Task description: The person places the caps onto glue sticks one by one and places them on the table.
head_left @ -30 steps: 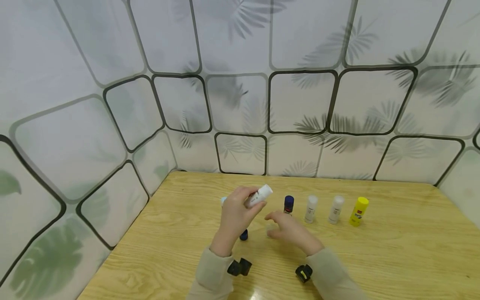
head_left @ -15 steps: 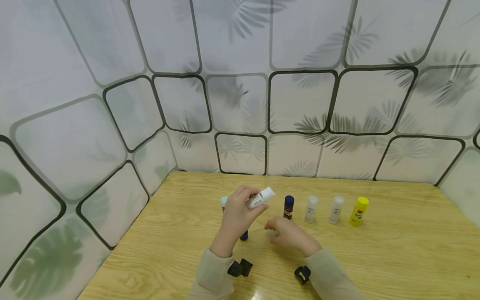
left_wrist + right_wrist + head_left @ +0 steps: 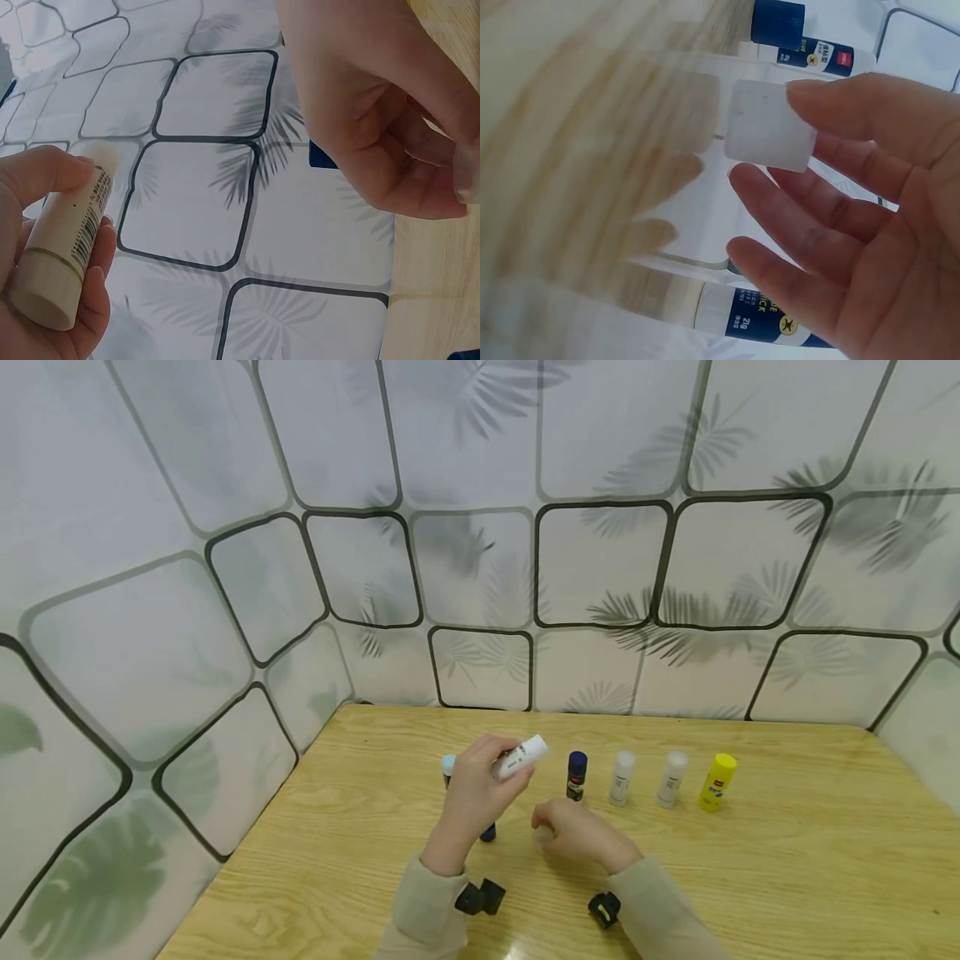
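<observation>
I've got the right hand (image 3: 579, 835) pinching a frosted-white plastic cap (image 3: 769, 126) near the wood-grain table (image 3: 810, 868); left hand (image 3: 477, 789) grips a tilted white cylindrical tube (image 3: 521, 757), gap between. Beyond: yellow cylindrical tube (image 3: 718, 783), well inside table's right edge.

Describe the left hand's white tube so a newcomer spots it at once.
Find the wooden table, then the left hand above it. The white tube it grips is tilted and raised, unlike the two upright white ones to its right.
</observation>
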